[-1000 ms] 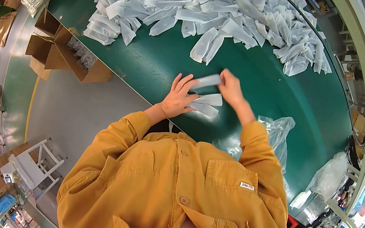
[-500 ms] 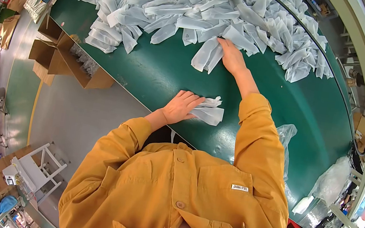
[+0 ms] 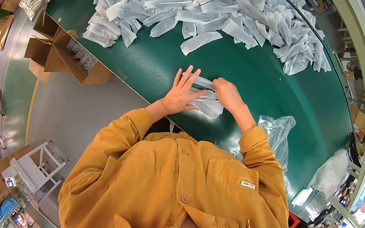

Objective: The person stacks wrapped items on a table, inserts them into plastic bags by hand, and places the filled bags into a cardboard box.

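My left hand (image 3: 179,95) lies with its fingers spread, the fingertips reaching onto a narrow frosted plastic packet and the thumb over a small stack of similar packets (image 3: 209,107). Opposite it, my right hand (image 3: 230,96) is closed on the right end of the narrow frosted packet (image 3: 203,82), just above the stack. Fingers partly cover both packet and stack. Farther up the table is a big heap of the same pale packets (image 3: 161,4), with one packet (image 3: 201,42) sticking out at its near edge.
The green table (image 3: 146,71) runs diagonally beneath the hands. A clear plastic bag (image 3: 277,135) lies by my right forearm. Open cardboard boxes (image 3: 74,62) stand beyond the table's left edge. A black cable (image 3: 319,37) crosses the far right side.
My right hand has come back from the heap toward my body with a packet, beside my left hand. The left fingers have spread and lifted over the stack.
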The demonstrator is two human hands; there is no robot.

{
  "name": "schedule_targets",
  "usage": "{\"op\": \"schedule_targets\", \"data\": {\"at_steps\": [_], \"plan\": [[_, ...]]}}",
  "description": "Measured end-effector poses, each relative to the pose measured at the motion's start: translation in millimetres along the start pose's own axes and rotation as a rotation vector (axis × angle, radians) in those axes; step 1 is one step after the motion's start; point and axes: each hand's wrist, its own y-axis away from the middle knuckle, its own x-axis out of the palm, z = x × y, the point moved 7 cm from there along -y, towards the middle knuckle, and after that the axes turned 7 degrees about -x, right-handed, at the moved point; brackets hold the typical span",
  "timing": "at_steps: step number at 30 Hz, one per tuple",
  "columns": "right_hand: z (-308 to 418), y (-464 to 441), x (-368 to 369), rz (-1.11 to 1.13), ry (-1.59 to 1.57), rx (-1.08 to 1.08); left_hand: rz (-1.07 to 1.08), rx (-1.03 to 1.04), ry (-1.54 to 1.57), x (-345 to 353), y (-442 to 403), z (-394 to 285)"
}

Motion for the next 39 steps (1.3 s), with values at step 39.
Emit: {"op": "schedule_targets", "data": {"at_steps": [39], "plan": [[34,27,-46,-0.525,-0.211,0.091,0.002,0.093,0.048,18,-3,9]]}}
